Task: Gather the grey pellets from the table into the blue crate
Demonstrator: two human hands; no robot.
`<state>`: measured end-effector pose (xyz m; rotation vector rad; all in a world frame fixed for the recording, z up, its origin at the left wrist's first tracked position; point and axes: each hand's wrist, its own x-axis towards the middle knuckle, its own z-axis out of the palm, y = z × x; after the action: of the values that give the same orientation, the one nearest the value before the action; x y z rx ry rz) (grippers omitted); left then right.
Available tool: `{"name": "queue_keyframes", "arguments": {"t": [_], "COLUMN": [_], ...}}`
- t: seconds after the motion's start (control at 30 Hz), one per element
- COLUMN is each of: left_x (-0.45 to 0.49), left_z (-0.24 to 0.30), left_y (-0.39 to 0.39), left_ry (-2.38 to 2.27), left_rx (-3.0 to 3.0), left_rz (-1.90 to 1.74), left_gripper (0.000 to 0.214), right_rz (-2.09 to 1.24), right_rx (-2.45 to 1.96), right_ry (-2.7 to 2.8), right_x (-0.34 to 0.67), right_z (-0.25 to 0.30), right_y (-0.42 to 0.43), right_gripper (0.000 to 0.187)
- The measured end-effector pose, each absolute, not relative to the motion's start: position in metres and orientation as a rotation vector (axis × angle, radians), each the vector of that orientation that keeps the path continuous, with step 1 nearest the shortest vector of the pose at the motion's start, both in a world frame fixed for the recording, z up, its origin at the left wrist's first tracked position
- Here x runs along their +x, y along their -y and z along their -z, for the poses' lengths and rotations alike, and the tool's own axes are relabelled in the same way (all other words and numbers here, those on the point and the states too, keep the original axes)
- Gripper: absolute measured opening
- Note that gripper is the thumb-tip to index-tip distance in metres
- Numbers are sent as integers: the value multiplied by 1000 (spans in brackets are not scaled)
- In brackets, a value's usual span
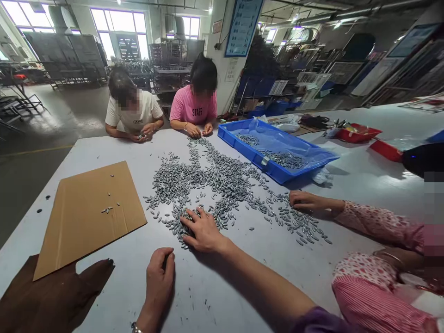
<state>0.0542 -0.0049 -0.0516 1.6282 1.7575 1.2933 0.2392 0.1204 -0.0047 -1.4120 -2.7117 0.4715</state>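
My right hand (pixel 204 231) lies with fingers spread on the near edge of a pile of small grey, pointed-oval pieces (pixel 225 180), touching them. To its left my left hand (pixel 160 273) rests on the white table (pixel 194 296), fingers curled in; whether anything is inside them is hidden. A bracelet shows at that wrist. Left of the pile lies a sheet of brown cardboard (pixel 93 217) with several pieces on it. At the right, a co-worker's hand (pixel 310 203) in a patterned sleeve touches the spread-out end of the pile.
A blue tray (pixel 243 147) lined with clear plastic, holding more grey pieces, stands behind the pile. Two people (pixel 133 108) work at the far edge. Red bins (pixel 359 134) sit at the back right. A dark brown item (pixel 52 298) lies by the cardboard's near corner.
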Motion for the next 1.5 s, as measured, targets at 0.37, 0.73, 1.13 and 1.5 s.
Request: {"name": "queue_keyframes", "arguments": {"t": [0.37,0.73,1.13,1.5], "left_x": [52,61,52,43], "left_z": [49,40,45,41], "left_y": [5,12,10,10], "left_ry": [-1762,-1645,-1782,-2016], "left_rx": [1600,2002,2151,1756], "left_rz": [-1387,-1206,-1094,-1401], "left_gripper": [21,16,15,21], "right_rz": [-693,-415,-536,-506], "right_rx": [-899,-1291,-1236,-1008], "right_ry": [2801,2445,2489,2568], "right_x": [256,338,308,281], "right_z": [13,41,32,26], "right_y": [-27,-21,-17,-9], "right_gripper": [65,38,31,33]}}
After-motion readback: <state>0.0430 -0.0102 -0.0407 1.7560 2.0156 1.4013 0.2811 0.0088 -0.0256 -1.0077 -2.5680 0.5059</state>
